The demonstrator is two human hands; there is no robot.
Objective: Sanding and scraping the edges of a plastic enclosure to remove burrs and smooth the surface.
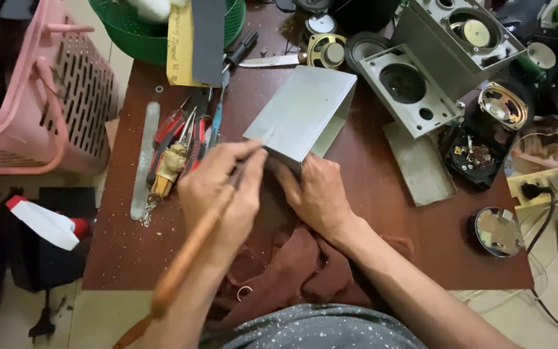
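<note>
A grey metal speaker housing [301, 111] lies open-sided on the brown table [382, 213]. My right hand [318, 194] grips its near corner and steadies it. My left hand [221, 190] is closed around a tool with a long orange-brown wooden handle [185, 262], whose tip meets the housing's near edge. A brown cloth [292, 265] lies under my wrists at the table's front.
Pliers and screwdrivers [182, 145] and a flat metal file [144, 158] lie at left. A knife [269, 61], loose speakers [503, 105], grey speaker boxes [456, 35], a panel [405, 90] and a round mirror [497, 231] are behind and right. A pink basket [40, 97] stands left.
</note>
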